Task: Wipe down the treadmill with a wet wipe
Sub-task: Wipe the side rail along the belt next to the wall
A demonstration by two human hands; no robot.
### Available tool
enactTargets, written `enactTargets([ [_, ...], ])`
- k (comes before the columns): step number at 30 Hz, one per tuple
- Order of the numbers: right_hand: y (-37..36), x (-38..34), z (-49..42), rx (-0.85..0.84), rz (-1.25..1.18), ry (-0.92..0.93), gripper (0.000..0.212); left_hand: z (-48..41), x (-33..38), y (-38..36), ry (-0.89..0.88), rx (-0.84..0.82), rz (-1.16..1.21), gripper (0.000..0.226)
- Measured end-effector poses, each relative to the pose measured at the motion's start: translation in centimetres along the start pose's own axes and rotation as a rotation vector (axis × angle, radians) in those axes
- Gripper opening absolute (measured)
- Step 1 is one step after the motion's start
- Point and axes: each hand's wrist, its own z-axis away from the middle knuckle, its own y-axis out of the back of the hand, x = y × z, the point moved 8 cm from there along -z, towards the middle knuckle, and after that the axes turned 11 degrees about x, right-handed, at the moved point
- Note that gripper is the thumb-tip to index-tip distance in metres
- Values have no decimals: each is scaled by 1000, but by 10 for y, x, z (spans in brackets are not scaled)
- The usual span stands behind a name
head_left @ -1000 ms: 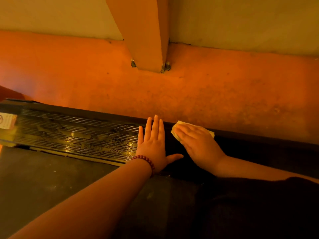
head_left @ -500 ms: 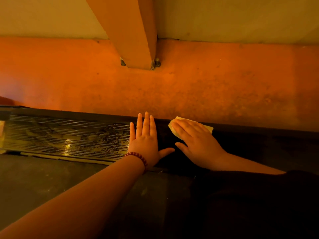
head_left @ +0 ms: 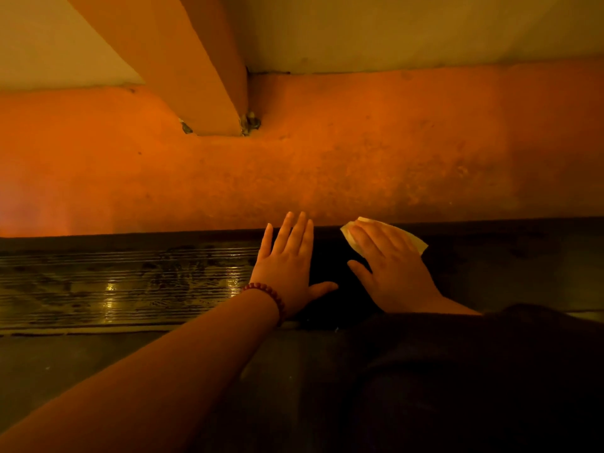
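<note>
The treadmill's ribbed side rail (head_left: 124,282) runs across the view, dark and glistening wet on the left stretch. Below it lies the dark running belt (head_left: 98,361). My left hand (head_left: 287,266), with a red bead bracelet at the wrist, rests flat and open on the rail, fingers together pointing away from me. Just to its right my right hand (head_left: 389,269) presses a folded pale wet wipe (head_left: 415,245) flat against the rail. Only the wipe's edges show past my fingers.
An orange floor strip (head_left: 327,165) lies beyond the rail, meeting a pale wall (head_left: 392,31). An orange post (head_left: 183,60) stands bolted to the floor at the upper left. My dark sleeve (head_left: 490,371) fills the lower right.
Both hands have shifted slightly right along the rail, the right hand sliding the wipe with it. The camera view has turned, so the rail now looks level.
</note>
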Motion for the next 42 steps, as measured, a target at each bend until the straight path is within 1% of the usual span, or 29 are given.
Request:
enactTargets([
  [3,12,35,10,53,47,-127,57,-6,11,3,-35,12,7,110],
  [6,16,36,8,110,41,-177,56,-15,26,3,-84,-16,33,114],
  [9,10,26,8,73,7,-113,58,-21,34,0,-124,-41,-5,118],
  [12,11,38,14,42,-13,-63,55,-26,41,0,-162,-51,-32,121],
  [15,18,64,24,79,37,-172,57,-32,59,2,-207,-59,-14,119],
  [17,20,71,28,107,50,-234,59,-37,67,2,-190,-59,3,118],
  [19,18,63,26,122,18,-211,60,-41,73,1,-189,-58,-9,119],
  [21,13,51,27,114,-22,-130,59,-47,78,1,-206,-56,-19,119],
  [23,13,55,30,116,-29,-93,57,-53,80,1,-189,-66,-9,119],
  [24,17,64,33,129,-24,-115,56,-56,81,1,-176,-78,-6,119],
  [27,30,101,42,168,27,-263,54,-56,82,-1,-168,-111,-27,119],
  [29,35,112,46,189,43,-317,55,-57,82,-2,-162,-122,-32,119],
  [31,34,103,43,199,15,-266,56,-58,83,-2,-161,-132,-34,118],
  [34,20,80,38,120,-14,-69,59,-58,84,-3,-161,-166,-53,117],
  [35,19,80,37,101,-10,-39,60,-58,84,-3,-162,-178,-57,116],
  [36,21,86,37,102,-7,-48,60,-58,84,-3,-162,-187,-58,115],
  [37,24,97,39,113,-8,-95,60,-58,84,-2,-159,-195,-56,114],
  [40,34,129,54,137,9,-280,60,-59,85,-2,-162,-219,-68,108],
  [42,37,131,55,152,12,-322,59,-60,85,-2,-159,-223,-60,106],
])
